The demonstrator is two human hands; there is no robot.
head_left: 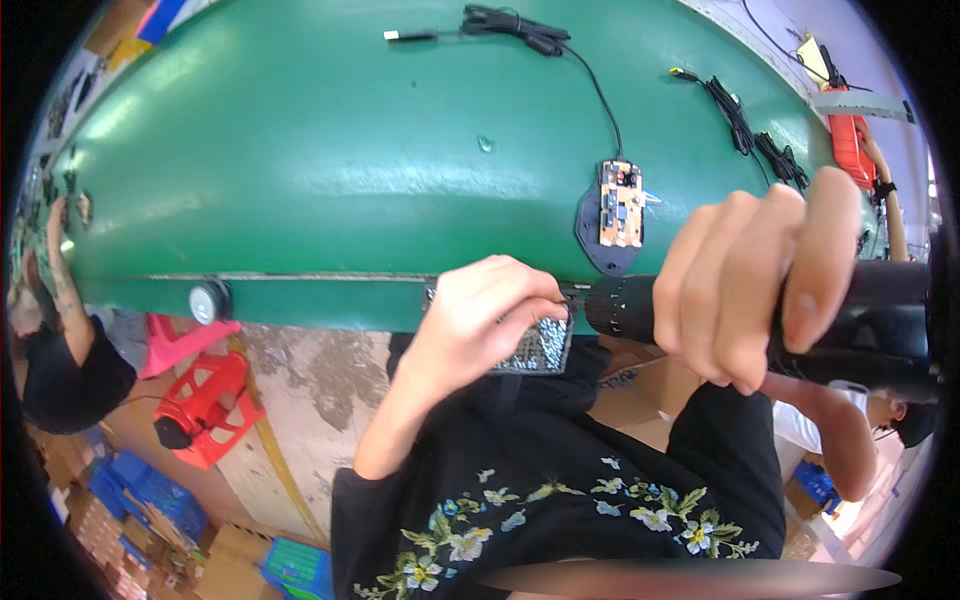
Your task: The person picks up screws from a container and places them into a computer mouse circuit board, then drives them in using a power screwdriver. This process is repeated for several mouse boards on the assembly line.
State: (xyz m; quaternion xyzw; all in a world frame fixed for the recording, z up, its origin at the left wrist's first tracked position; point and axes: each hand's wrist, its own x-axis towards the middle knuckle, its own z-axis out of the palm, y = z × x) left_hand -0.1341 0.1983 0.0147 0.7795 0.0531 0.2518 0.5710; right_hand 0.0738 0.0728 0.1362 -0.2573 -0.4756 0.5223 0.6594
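My right hand (750,280) is wrapped round a thick black cylindrical tool, which looks like an electric screwdriver (870,325). Its narrower ringed end points left, and its tip is hard to make out. Over a small clear tray (548,350) of tiny shiny screws at the table edge, my left hand (480,315) has its fingertips pinched together; whatever is between them is hidden. Just beyond the tool's end lies an opened computer mouse (610,220), its tan circuit board exposed on a dark base. The mouse's black cable (515,28) runs away from me to a tied bundle with a USB plug.
More bundled black cables (735,115) lie at the far right of the green table (330,130). A round white-topped knob (209,301) sits at the front edge. Co-workers are at both sides; red (207,405) and pink stools stand at lower left, with boxes behind.
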